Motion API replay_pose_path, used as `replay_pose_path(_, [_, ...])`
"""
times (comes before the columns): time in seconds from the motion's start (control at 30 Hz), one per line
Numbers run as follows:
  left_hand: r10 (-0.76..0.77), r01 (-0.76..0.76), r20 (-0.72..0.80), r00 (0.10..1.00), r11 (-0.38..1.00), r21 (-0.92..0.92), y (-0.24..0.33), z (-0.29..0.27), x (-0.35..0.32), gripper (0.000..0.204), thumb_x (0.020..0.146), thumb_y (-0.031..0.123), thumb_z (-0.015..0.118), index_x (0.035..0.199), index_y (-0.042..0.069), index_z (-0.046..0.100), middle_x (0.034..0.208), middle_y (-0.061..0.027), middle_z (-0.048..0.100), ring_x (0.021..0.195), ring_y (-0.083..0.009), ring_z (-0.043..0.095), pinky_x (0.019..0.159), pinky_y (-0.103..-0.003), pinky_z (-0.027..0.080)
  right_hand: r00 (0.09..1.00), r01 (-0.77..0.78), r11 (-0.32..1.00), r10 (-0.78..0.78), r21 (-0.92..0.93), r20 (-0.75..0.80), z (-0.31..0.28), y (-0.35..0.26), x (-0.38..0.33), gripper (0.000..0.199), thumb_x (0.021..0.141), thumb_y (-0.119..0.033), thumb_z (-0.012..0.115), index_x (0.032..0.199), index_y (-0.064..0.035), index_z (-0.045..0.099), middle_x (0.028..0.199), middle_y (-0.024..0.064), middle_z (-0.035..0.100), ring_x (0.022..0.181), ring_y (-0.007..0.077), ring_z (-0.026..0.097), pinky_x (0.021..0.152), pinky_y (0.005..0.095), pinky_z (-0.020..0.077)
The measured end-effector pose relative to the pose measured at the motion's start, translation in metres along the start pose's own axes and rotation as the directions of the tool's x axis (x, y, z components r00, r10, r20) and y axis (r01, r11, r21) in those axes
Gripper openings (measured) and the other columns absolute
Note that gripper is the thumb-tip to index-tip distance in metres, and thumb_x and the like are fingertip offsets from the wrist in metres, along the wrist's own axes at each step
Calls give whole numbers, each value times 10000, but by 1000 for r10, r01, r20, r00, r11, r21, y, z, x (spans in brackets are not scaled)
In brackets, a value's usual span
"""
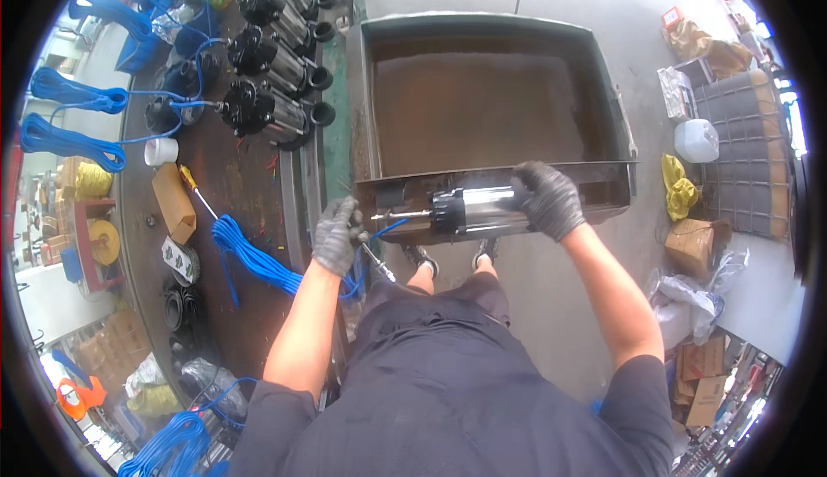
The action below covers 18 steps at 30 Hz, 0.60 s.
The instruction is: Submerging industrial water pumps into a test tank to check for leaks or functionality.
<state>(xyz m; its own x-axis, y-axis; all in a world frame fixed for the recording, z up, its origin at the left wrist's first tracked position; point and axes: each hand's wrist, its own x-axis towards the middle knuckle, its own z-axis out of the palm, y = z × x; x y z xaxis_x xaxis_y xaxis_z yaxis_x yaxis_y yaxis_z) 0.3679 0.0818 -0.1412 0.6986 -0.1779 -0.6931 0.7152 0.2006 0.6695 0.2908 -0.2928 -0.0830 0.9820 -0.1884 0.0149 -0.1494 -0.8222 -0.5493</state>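
Observation:
A shiny steel motor (487, 210) with a black collar lies sideways over the near ledge of a water-filled tank. Its thin metal shaft (401, 216) points left. My right hand (551, 199), in a grey glove, is closed around the motor's right end. My left hand (336, 234), gloved too, is closed just left of the shaft tip. From its fingers a slim silver rod-like fitting (376, 261) slants down toward my lap; its exact kind is unclear. A short blue cable (388, 229) runs beside the shaft, near the left hand.
The metal tank (607, 72) holds brownish water. Left of it, a dark workbench (245, 305) bears several steel-and-black motors (267, 115), a coiled blue cable (250, 253), a screwdriver (189, 180) and a cardboard box (175, 204). A caged container (741, 141) and a white jug (696, 141) stand right.

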Motion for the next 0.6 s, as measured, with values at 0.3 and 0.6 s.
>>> replay_pose_path(0.3, [98,-39,319,943,982,-187,17,182,-50,337,1022,153,657,1332,61,564,1006,-38,648,862,-143,652,835,-347,561,811,-350,845,58,404,582,12,-66,-68,367,1000,-275,659,1252,-31,552,1070,252,714,1055,398,704,895,468,544])
replay_pose_path(0.6, [390,-406,117,913,892,197,-12,147,-42,308,1039,202,654,1300,40,623,1198,-81,699,1064,-165,683,894,-305,575,804,-594,801,594,76,21,-111,195,-135,417,979,-380,672,1179,-21,601,881,215,713,847,363,705,786,454,546])
